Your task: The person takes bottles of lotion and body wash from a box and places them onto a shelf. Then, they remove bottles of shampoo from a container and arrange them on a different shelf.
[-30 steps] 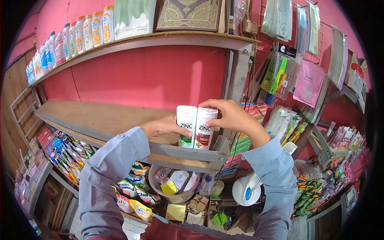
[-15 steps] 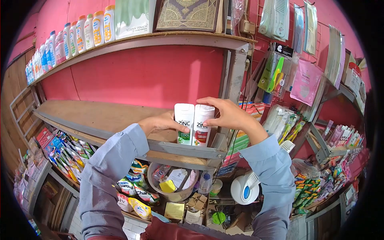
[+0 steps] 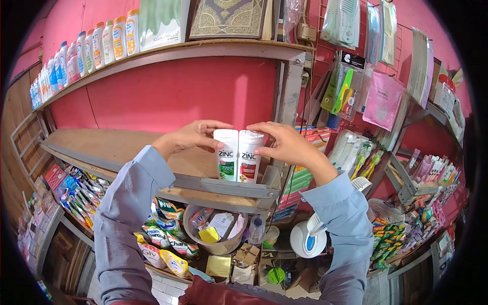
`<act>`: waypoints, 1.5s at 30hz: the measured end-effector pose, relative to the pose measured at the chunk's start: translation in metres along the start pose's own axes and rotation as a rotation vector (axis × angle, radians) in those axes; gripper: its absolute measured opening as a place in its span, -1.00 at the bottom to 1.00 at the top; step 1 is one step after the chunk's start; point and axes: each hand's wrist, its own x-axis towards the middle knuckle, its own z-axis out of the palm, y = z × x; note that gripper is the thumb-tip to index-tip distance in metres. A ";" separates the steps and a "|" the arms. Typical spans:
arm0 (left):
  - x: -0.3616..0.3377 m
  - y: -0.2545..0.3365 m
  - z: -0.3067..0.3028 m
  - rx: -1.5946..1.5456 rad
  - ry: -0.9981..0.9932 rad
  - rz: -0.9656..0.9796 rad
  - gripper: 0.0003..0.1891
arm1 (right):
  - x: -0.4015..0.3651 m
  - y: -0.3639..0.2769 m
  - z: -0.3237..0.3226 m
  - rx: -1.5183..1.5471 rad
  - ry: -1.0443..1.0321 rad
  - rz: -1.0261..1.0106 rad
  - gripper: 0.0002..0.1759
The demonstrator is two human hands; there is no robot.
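Observation:
Two white Zinc shampoo bottles stand upright side by side at the right end of the wooden shelf (image 3: pixel 101 145), behind its metal front rail. The green-label shampoo bottle (image 3: pixel 227 157) is on the left; the red-label shampoo bottle (image 3: pixel 249 160) is on the right, close against it. My left hand (image 3: pixel 190 137) grips the upper part of the green-label one, thumb at its left shoulder and fingers toward the cap. With thumb on the front and fingers over the cap, my right hand (image 3: pixel 284 145) holds the red-label one.
Above runs a shelf (image 3: pixel 168 52) with a row of bottles (image 3: pixel 108 43) and a decorated book (image 3: pixel 229 18). A metal post (image 3: pixel 290 96) rises right of my right hand. Below are a plastic tub (image 3: pixel 218 246), packets (image 3: pixel 162 234) and a white fan-like appliance (image 3: pixel 307 239).
My left hand has shifted up on the green-label bottle, its thumb moving from the front label to the shoulder. The whole view has shifted slightly; my right hand keeps its grip.

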 end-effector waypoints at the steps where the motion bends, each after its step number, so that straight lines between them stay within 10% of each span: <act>1: 0.001 -0.001 0.001 0.032 -0.002 -0.011 -0.32 | 0.000 0.001 0.002 -0.006 0.002 -0.002 -0.36; 10: -0.003 -0.006 -0.007 0.061 0.126 0.122 -0.25 | -0.015 -0.022 -0.009 -0.016 0.135 0.050 -0.34; 18: -0.120 -0.064 0.074 0.142 0.952 0.783 -0.92 | -0.092 -0.047 0.009 -0.030 0.623 -0.177 -0.59; 29: -0.290 -0.250 0.214 -0.200 1.093 0.216 -0.89 | -0.134 -0.133 0.205 0.896 0.550 0.104 -0.84; 45: -0.685 -0.251 0.169 -0.013 1.780 -0.039 -0.92 | 0.009 -0.466 0.521 1.447 -0.405 -0.027 -0.88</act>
